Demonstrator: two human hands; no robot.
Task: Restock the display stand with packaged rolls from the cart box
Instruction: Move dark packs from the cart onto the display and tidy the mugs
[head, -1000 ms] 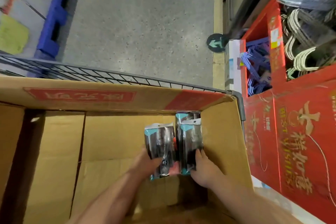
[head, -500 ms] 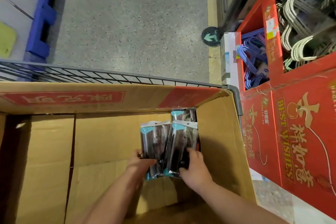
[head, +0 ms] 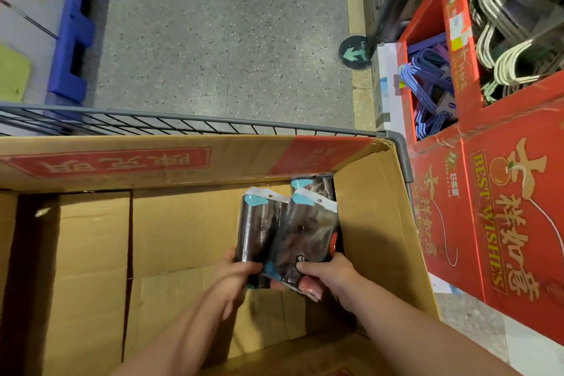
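Note:
Inside the big cardboard cart box point(head: 189, 232), near its right wall, my left hand point(head: 233, 273) grips the bottom of one dark packaged roll point(head: 256, 229) with a teal header. My right hand point(head: 331, 276) holds a second packaged roll point(head: 305, 235), tilted and overlapping the first. A third packaged roll point(head: 314, 185) lies behind them against the box's far wall. The red display stand point(head: 500, 223) rises at the right, beside the cart.
The grey wire cart rim point(head: 213, 128) runs along the box's far side. The stand's bins hold purple hangers point(head: 430, 85) and white and grey hangers point(head: 512, 40). A speckled floor lies ahead, with a blue pallet point(head: 73, 40) at the left.
Both hands have lifted the two packs slightly and brought them together; the right pack now tilts over the left one.

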